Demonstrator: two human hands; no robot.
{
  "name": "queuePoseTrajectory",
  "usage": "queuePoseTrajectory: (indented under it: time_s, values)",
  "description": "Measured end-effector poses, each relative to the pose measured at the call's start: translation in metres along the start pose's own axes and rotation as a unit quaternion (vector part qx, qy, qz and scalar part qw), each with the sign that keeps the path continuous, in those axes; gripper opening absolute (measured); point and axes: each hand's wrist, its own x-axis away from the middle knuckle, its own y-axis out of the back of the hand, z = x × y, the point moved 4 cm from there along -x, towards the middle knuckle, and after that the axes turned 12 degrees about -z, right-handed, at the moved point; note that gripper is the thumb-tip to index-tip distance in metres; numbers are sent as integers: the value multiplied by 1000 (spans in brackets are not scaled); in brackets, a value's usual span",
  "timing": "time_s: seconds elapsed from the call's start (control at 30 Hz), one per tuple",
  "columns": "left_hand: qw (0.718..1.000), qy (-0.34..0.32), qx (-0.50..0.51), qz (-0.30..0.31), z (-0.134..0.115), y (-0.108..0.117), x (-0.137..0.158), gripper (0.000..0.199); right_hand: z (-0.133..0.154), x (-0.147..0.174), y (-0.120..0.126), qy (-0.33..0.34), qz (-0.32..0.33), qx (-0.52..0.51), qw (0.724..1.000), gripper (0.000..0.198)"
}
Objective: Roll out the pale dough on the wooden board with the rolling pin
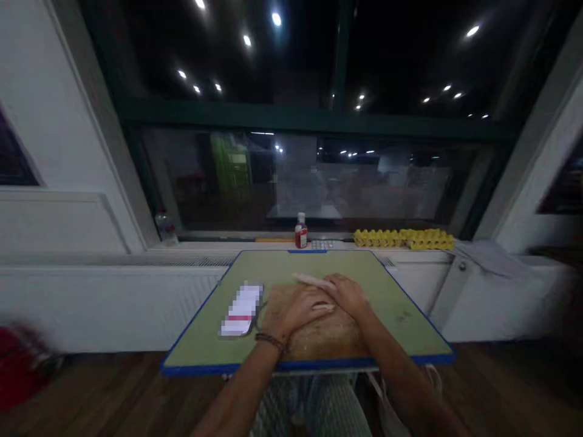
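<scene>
My left hand (306, 309) is over the wooden board (314, 346), its fingers curled around a small pale piece (323, 308) that looks like dough or clay. My right hand (348, 294) lies close against it, fingers closed over one end of a pale, stick-like roll (312, 280). The free end of the roll points to the left, past the far edge of the board. Whether the roll and the small piece are joined is hidden under my fingers. A dark bracelet (270, 340) circles my left wrist.
The board rests on a small green table (264, 267) with blue edging. A lit phone (242, 309) lies left of the board. On the sill behind are a red bottle (301, 232), yellow egg trays (403, 238), a clear bottle (166, 227) and a blister pack (322, 244).
</scene>
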Motion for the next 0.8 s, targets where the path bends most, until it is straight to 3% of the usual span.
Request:
queuePoseTrajectory:
  time_s: [0.2,0.8]
  values:
    - [997,-36,-32,62,-5,2,1,23,2,-2,4,-14,18,-3,1000,32]
    - [992,-59,-87,63,-11,3,1,27,6,-3,7,-11,12,-2,1000,30]
